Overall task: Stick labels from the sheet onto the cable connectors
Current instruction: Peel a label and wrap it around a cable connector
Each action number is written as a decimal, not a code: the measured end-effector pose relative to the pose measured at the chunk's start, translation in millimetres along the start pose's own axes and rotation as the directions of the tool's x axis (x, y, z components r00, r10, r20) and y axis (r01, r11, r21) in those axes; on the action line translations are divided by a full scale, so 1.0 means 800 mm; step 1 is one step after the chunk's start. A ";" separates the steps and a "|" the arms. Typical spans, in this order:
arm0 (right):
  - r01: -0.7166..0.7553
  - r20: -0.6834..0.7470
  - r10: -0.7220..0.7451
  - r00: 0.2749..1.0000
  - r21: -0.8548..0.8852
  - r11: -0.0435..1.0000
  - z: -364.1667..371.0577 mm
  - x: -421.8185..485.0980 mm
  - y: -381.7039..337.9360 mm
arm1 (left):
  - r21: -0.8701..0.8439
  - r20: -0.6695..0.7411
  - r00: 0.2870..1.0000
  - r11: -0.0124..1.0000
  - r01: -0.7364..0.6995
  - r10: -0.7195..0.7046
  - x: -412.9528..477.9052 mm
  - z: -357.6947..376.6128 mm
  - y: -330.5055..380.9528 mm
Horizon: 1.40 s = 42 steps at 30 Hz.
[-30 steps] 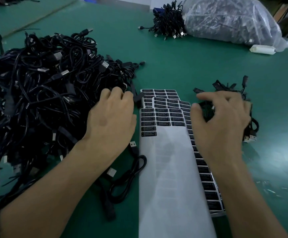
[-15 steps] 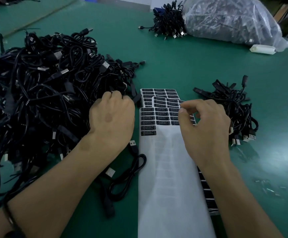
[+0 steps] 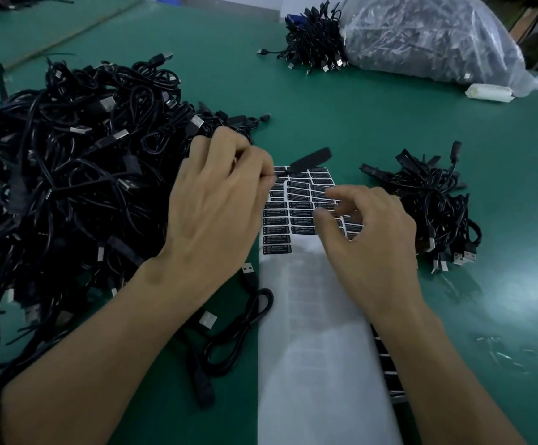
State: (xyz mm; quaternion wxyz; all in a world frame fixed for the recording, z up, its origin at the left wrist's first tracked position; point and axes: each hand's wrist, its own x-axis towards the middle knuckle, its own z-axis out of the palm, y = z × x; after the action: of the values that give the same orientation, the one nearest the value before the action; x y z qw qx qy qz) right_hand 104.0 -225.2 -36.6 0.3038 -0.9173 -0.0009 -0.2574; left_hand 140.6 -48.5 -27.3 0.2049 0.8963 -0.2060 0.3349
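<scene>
My left hand [image 3: 219,200] grips a black cable pulled from the big pile [image 3: 68,175]. The cable's flat black connector [image 3: 311,161] sticks out to the right, above the top of the label sheet [image 3: 312,348]. The sheet is a long white backing strip with rows of black labels [image 3: 293,213] at its far end. My right hand [image 3: 373,242] hovers over those rows, fingers curled, thumb and forefinger pinching a label [image 3: 325,203]; this part is blurred. A second label sheet [image 3: 386,364] peeks out under the first on the right.
A small heap of black cables [image 3: 431,213] lies right of the sheet. A loose coiled cable [image 3: 242,326] sits under my left forearm. Far back are another cable bundle [image 3: 316,49], a clear plastic bag [image 3: 428,40] and a white object [image 3: 489,93]. Small scraps [image 3: 502,351] lie near right.
My left hand has lifted a cable out of the pile, and its connector now points over the sheet. My right hand came off the small heap to the labels and stays there.
</scene>
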 end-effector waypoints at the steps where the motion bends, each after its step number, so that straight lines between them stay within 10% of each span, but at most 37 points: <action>1: -0.006 0.029 0.005 1.000 0.040 0.999 0.000 0.000 -0.001 | -0.016 -0.029 0.999 0.999 -0.039 0.038 0.001 0.000 0.001; 6: -0.068 0.157 0.000 0.988 0.429 0.901 0.002 0.000 -0.005 | -0.133 -0.039 0.968 0.959 -0.249 0.246 0.000 -0.001 0.007; 15: -0.153 0.098 0.118 0.988 0.713 0.684 0.000 0.006 -0.009 | -0.340 0.161 0.983 0.940 -0.030 0.090 -0.001 -0.005 0.006; 30: -0.281 0.263 0.402 0.877 0.960 -0.015 -0.025 0.021 -0.005 | 0.333 0.294 0.950 0.943 -0.004 -0.100 -0.009 0.008 -0.017; 42: -0.433 0.431 0.211 0.877 0.901 -0.039 -0.018 0.016 -0.012 | -0.406 0.129 0.991 0.909 0.093 -0.043 0.001 0.007 -0.008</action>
State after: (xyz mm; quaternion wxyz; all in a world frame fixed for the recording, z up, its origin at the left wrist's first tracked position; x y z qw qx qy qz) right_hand 106.7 -227.5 -15.4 0.8947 -0.4454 0.0134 -0.0308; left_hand 147.1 -46.3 -31.9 0.3879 0.8580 -0.2521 0.2234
